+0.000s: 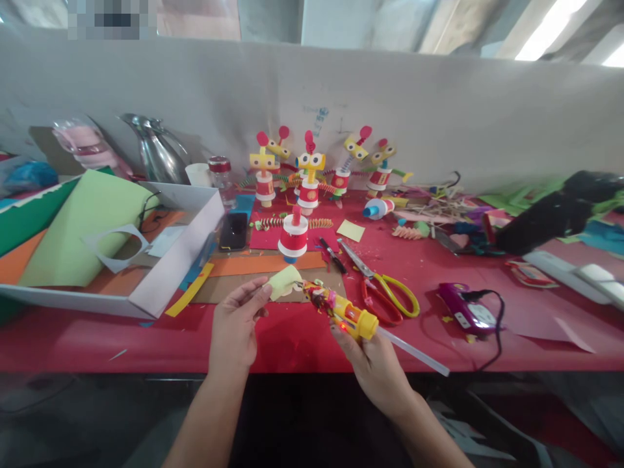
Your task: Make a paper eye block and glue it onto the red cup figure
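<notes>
Between the thumb and fingers of my left hand point(238, 318) is a small pale yellow paper piece point(284, 282). My right hand point(375, 364) grips a yellow hot glue gun point(348, 316) with a lit red light. Its nozzle meets the right edge of the paper, and a clear glue stick point(414, 351) sticks out of its back. Beyond the paper, a red-and-white paper cup figure point(293, 235) with coiled paper arms stands upright without a head. Scissors point(377, 279) with red and yellow handles lie right of the glue gun, beside a black pen point(333, 255).
Finished cup figures point(309, 188) stand along the back wall, and one cup point(379, 208) lies on its side. A white box point(178, 260) of coloured paper occupies the left, near a black phone point(234, 231). A purple power socket point(467, 309) with a cord sits at right.
</notes>
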`<state>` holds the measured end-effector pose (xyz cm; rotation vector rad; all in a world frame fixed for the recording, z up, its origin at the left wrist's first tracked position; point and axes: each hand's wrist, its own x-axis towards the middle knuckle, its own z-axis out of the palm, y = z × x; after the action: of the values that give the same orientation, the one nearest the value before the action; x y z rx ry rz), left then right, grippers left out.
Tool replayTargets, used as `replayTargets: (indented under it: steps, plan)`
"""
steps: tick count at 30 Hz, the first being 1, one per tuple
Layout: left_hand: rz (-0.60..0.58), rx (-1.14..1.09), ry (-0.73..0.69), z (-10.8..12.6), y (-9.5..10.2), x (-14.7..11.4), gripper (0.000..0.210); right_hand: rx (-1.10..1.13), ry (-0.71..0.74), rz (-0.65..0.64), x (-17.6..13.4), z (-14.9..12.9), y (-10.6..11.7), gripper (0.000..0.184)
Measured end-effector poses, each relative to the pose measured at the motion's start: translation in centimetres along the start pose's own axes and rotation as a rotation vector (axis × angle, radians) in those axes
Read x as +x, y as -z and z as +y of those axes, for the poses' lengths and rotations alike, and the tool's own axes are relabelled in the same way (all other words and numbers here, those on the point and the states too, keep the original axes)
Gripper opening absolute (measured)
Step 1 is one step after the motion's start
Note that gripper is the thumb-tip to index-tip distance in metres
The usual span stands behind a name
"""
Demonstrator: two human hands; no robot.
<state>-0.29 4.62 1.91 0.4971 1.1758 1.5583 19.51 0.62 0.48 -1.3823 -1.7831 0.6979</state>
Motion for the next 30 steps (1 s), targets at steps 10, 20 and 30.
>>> replayTargets:
  steps: [10, 20, 30]
  plan:
    - [-0.001, -0.012, 0.007, 0.0, 0.2, 0.1, 0.040, -0.023, 0.025, 0.008, 0.1, -0.2, 0.0, 0.040]
    - [0.028, -0.084, 0.028, -0.1, 0.4, 0.4, 0.038, -0.008, 0.011, -0.068, -0.1, 0.0, 0.4, 0.038]
    - [0.007, -0.178, 0.209, 0.0, 0.6, 0.5, 0.034, 0.085, 0.009, -0.065, -0.4, -0.1, -0.6, 0.035]
